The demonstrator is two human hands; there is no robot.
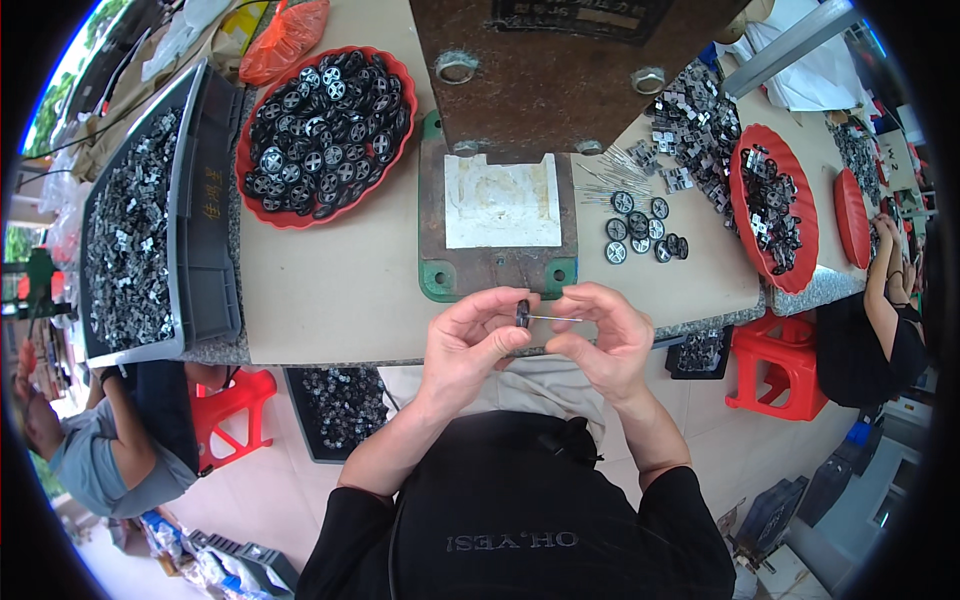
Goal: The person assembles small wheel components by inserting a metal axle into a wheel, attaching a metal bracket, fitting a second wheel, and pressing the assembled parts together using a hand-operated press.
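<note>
Between my hands, just in front of the press base, is a small black toy wheel (pixel 522 314) with a thin metal axle (pixel 552 318) sticking out of it to the right. My left hand (pixel 470 340) pinches the wheel between thumb and fingers. My right hand (pixel 607 340) curls around the free end of the axle, thumb and fingers closing near its tip. Beyond them sits the green-edged press base (pixel 437 277) with a worn white plate (pixel 502 205) on it. Loose wheels (pixel 638 226) and several bare axles (pixel 608 182) lie to the right of the base.
The brown press head (pixel 545 90) overhangs the plate. A red scalloped tray (pixel 408 130) heaped with wheels stands left of it, beside a grey bin (pixel 205 290) of small parts. At right are a parts pile (pixel 695 120) and another red tray (pixel 808 240). Other people sit at both sides.
</note>
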